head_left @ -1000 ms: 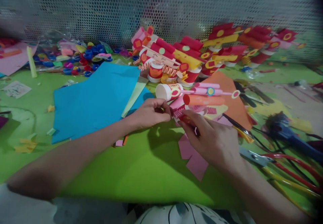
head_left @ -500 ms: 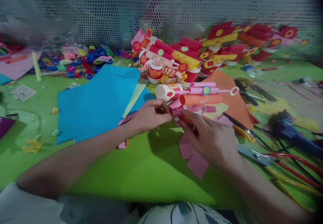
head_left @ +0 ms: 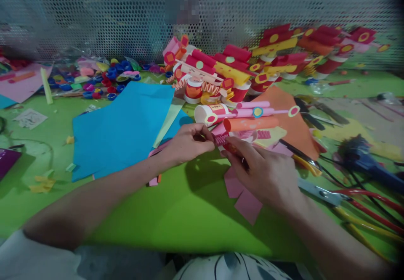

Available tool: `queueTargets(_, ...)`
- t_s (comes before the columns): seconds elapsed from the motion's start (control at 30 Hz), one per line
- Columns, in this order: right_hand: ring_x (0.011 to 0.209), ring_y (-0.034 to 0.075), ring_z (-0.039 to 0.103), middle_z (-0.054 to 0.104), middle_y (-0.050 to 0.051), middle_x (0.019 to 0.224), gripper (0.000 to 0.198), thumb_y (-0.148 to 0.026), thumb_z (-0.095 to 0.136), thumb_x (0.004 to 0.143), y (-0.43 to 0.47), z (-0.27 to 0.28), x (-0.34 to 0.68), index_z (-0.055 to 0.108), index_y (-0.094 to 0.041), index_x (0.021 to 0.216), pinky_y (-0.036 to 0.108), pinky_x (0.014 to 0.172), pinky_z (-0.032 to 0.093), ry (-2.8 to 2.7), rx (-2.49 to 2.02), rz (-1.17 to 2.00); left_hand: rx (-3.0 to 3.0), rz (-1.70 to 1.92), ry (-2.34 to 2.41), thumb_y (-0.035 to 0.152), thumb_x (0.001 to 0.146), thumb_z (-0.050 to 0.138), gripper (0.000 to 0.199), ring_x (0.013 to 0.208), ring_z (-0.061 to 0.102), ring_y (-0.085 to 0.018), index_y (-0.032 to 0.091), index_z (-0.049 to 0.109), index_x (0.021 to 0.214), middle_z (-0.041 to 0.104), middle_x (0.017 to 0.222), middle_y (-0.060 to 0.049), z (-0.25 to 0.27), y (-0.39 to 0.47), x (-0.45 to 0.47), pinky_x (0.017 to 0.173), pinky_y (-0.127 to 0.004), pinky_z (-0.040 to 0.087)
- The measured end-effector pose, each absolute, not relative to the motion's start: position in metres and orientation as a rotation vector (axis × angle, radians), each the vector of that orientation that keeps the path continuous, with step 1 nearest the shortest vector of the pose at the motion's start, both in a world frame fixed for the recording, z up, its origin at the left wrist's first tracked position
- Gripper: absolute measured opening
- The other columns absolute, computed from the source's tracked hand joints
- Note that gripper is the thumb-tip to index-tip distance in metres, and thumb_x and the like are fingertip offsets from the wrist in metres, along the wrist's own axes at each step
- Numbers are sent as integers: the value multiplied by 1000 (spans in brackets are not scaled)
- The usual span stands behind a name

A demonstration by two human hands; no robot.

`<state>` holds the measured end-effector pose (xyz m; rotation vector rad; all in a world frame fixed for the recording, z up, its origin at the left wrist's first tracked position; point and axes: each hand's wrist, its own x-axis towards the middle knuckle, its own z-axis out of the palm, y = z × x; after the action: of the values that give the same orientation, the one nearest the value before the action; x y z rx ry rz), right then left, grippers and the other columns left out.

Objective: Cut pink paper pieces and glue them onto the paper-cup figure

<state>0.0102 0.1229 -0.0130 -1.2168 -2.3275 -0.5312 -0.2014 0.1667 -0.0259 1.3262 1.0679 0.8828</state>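
Note:
My left hand [head_left: 195, 141] is closed in a pinch at the left end of a small pink accordion-folded paper strip [head_left: 221, 138]. On the strip's other side my right hand [head_left: 265, 170] has its fingers closed on a red-and-white paper piece [head_left: 232, 147], mostly covered by the fingers, so its full shape is hidden. Just beyond the hands lie an orange paper roll [head_left: 252, 123], pink paper rolls [head_left: 252, 112] with round paper discs, and a red-and-white paper cup [head_left: 205, 114] on its side. Pink paper squares [head_left: 248, 206] rest beside my right wrist.
Blue paper sheets [head_left: 116, 133] lie on the left. Behind stand several finished red-and-yellow paper figures [head_left: 233, 67], near colourful bottle caps [head_left: 110, 78] and a perforated metal panel [head_left: 126, 19]. At right are scissors [head_left: 325, 194], a blue glue gun [head_left: 362, 158] and an orange sheet [head_left: 277, 97].
Both hands keep almost the same place and grip on the folded strip and the red-and-white piece. The view has shifted very slightly.

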Motion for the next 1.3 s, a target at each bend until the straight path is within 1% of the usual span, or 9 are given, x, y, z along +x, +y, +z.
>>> queueTargets(0.27,50,19,68,78,3,66,29,-33,55,106,124,-12,9,78,-16,112,30,49,30,-2323,-1232,-525,1272,864,1052,17,75,76,8,72,64,-11,16,69,79,72,80,-2,-26,166,-200,66,-25,47)
queueTargets(0.43,52,20,70,79,3,69,27,-31,58,105,125,-13,10,77,-15,113,31,49,31,-2327,-1221,-505,1303,867,1055,18,76,81,14,70,64,-10,16,68,80,71,78,0,-23,165,-200,65,-23,48)
queueTargets(0.63,51,20,70,78,3,68,28,-32,58,105,124,-14,10,77,-14,114,32,49,31,-2335,-1217,-495,1277,931,990,20,78,83,22,78,70,-12,16,65,91,71,87,-1,-29,164,-199,73,-26,55)
queueTargets(0.8,54,19,70,80,3,71,27,-32,58,105,124,-15,10,76,-16,116,31,51,32,-2339,-1220,-465,1349,965,954,20,84,79,20,86,71,-12,17,67,100,75,101,-5,-31,161,-197,81,-27,58)
queueTargets(0.93,54,19,70,80,4,72,29,-32,57,105,124,-15,10,76,-15,118,31,51,32,-2343,-1230,-455,1423,992,938,21,86,76,17,90,71,-14,17,69,101,76,102,-5,-33,160,-197,82,-27,57)
queueTargets(1.13,53,19,69,79,4,70,29,-32,56,105,123,-16,10,76,-15,118,31,51,31,-2345,-1222,-447,1491,982,972,18,87,72,13,89,72,-14,18,69,100,77,98,-4,-31,158,-195,80,-27,57)
queueTargets(1.3,54,20,70,80,5,72,29,-33,59,105,124,-16,12,77,-14,116,31,50,31,-2326,-1231,-469,1562,1019,1039,16,84,75,21,90,73,-14,19,68,104,76,102,-4,-29,155,-196,79,-26,58)
